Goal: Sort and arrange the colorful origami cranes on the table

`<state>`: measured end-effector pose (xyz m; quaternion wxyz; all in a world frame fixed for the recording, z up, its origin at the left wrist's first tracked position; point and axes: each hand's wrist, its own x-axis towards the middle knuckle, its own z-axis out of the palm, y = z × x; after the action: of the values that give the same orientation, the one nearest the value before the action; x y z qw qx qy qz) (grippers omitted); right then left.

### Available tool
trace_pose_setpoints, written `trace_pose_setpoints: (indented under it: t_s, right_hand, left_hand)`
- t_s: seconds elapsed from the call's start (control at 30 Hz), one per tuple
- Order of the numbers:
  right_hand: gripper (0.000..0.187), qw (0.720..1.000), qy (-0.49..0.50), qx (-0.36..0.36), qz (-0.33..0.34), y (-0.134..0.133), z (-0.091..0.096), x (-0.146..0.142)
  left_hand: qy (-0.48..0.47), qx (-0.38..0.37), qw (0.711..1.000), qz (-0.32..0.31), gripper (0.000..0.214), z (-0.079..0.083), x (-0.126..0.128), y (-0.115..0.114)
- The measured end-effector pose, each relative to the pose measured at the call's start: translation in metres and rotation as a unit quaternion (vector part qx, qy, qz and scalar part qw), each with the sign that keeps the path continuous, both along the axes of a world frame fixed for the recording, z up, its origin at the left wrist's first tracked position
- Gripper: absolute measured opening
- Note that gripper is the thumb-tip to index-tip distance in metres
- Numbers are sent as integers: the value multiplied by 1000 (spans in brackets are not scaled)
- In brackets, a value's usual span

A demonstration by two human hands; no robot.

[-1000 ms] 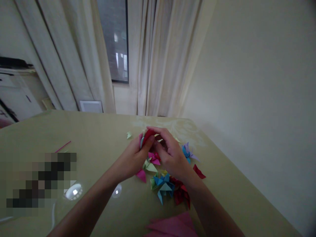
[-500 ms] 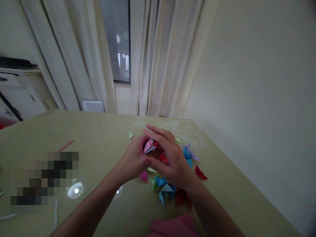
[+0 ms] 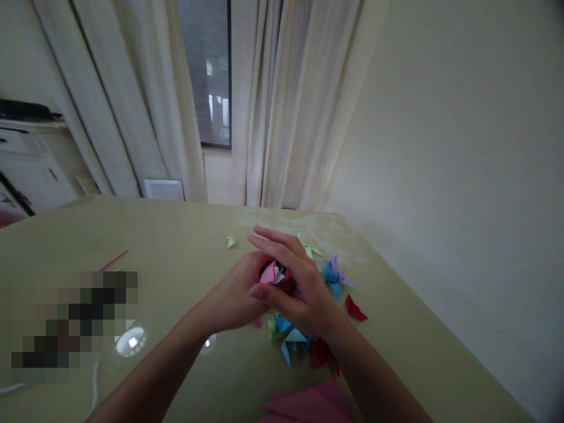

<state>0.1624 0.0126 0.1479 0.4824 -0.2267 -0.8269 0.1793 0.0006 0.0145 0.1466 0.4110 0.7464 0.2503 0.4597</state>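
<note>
My left hand (image 3: 242, 289) and my right hand (image 3: 304, 285) are cupped against each other above the table, the right one arched over the top. Between the palms sits a bunch of folded origami paper pieces (image 3: 269, 272), pink with bits of red and white showing. Most of the bunch is hidden by my fingers. Right under and beside my right hand lie more origami pieces: blue ones (image 3: 295, 339), a dark red one (image 3: 324, 352), and a blue and lilac pair (image 3: 333, 276). Beyond its fingers a pale green piece (image 3: 311, 249) shows.
A lone red folded piece (image 3: 355, 308) lies to the right, a small pale green scrap (image 3: 231, 241) to the left. Pink paper sheets (image 3: 308, 404) are at the near edge of the table (image 3: 185, 252). A thin pink stick (image 3: 113, 260) and a blurred-out patch lie at left.
My hands have closed closer together around the origami bunch, with the right thumb now over the left hand's edge. More of the pale green piece behind them shows.
</note>
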Motion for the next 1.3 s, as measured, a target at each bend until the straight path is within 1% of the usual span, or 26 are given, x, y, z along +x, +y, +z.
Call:
trace_pose_setpoints:
  t_s: [0.07,0.13,0.2,0.27,0.33,0.37,0.43,0.47,0.53,0.63,0.73,0.9,1.07,1.13,1.23,1.3]
  right_hand:
    - [46,1000,-15,-3,1,0,1,0]
    - [38,1000,-22,-1,2,-1,1,1]
    - [37,1000,-22,3,2,-1,1,1]
    - [43,1000,-24,3,-3,-2,2,1]
    - [47,999,-33,-1,-11,-3,2,1]
    - [46,999,-38,-3,-11,-3,3,0]
    - [36,999,-44,-4,0,-4,3,0]
    - [31,999,-43,-1,9,-5,3,-1]
    - [27,999,-30,8,21,-5,2,-2]
    - [23,999,-4,26,21,-6,0,-3]
    - [23,999,0,37,19,-5,-1,-4]
    - [25,998,-14,51,16,-5,-1,-4]
    - [28,998,-16,57,24,-6,1,-4]
    - [30,998,-15,61,23,-8,2,-4]
    - [31,997,-9,71,16,-9,3,-2]
    - [30,997,-8,77,10,-8,5,0]
  left_hand:
    - [-6,15,1000,16,21,-1,-1,0]
    - [-19,28,999,14,25,-2,-1,0]
    - [-12,29,999,-7,28,-2,-1,0]
    - [13,27,999,-25,26,-3,-1,0]
    - [40,35,998,-19,26,-6,-1,0]
    - [54,47,997,-12,26,-8,-1,1]
    - [81,73,994,-2,27,-11,0,0]
    - [93,84,992,-7,27,-11,0,0]
    - [108,99,989,-26,27,-9,0,-1]
    - [105,93,990,-34,25,-3,0,-3]
    - [114,90,989,-19,24,-1,0,-4]
    - [131,125,984,-1,30,-8,-3,-1]
    - [118,139,983,1,25,-7,-3,-2]
    - [124,150,981,21,27,-6,-3,-2]
    - [171,178,967,65,35,-7,-5,-2]
    - [200,165,961,91,40,-6,-8,-3]
